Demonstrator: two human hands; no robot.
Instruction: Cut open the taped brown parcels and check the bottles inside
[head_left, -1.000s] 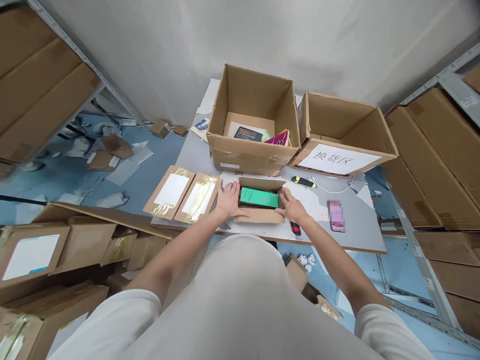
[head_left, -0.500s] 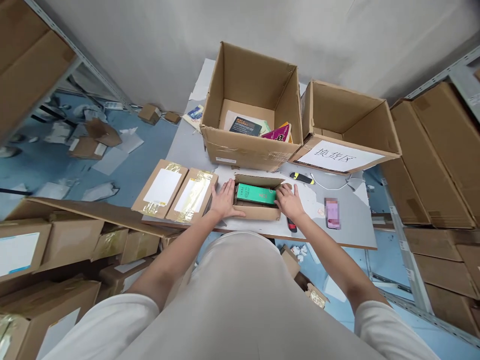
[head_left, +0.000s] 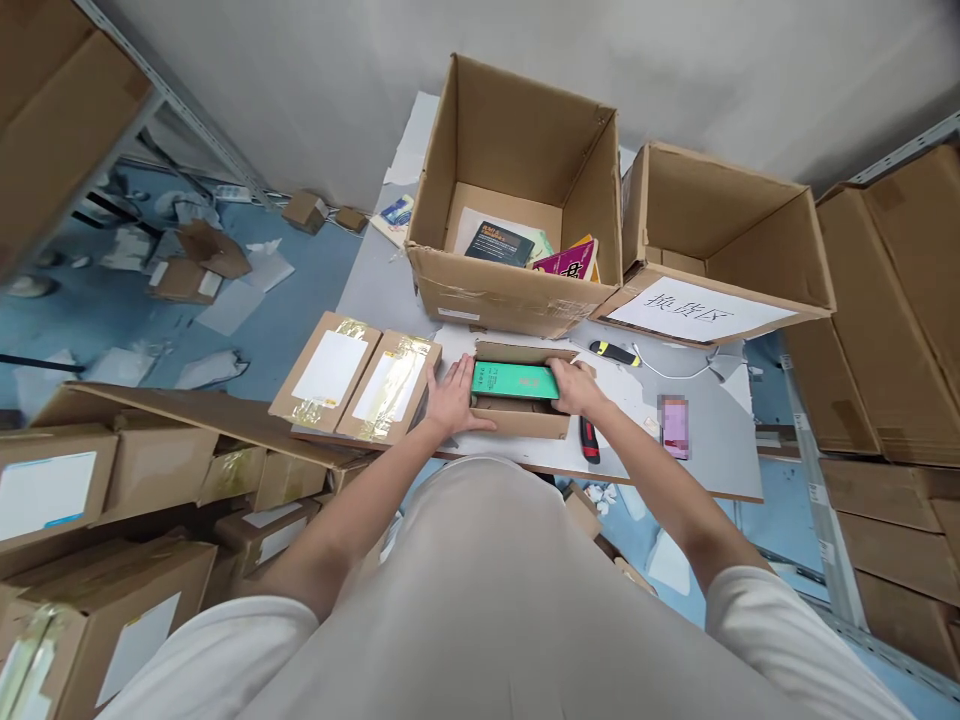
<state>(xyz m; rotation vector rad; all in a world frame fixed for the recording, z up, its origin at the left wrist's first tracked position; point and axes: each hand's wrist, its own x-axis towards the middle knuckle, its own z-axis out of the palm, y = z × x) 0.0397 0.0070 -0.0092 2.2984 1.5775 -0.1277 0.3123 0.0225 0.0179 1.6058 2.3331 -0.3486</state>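
A green box (head_left: pixel 515 380) with printed characters sits within a small open cardboard box (head_left: pixel 523 424) near the table's front edge. At its right end, my right hand (head_left: pixel 576 387) has its fingers closed round the green box. My left hand (head_left: pixel 452 396) lies against the left side of the cardboard box, fingers spread and thumb along its front. Just right of the carton lies a red and black box cutter (head_left: pixel 589 440). Behind it rests a yellow and black cutter (head_left: pixel 615 352).
Two taped parcels (head_left: pixel 390 388) stand left of my left hand. Behind are a large carton (head_left: pixel 510 290) holding books (head_left: pixel 499 245) and a labelled carton (head_left: pixel 690 310). A phone (head_left: pixel 674 428) lies at the right. Shelves with boxes (head_left: pixel 874 330) flank the table.
My right hand has moved from the carton's right edge onto the green box's end and closed on it. The green box appears slightly raised. My left hand stays at the carton's left side.
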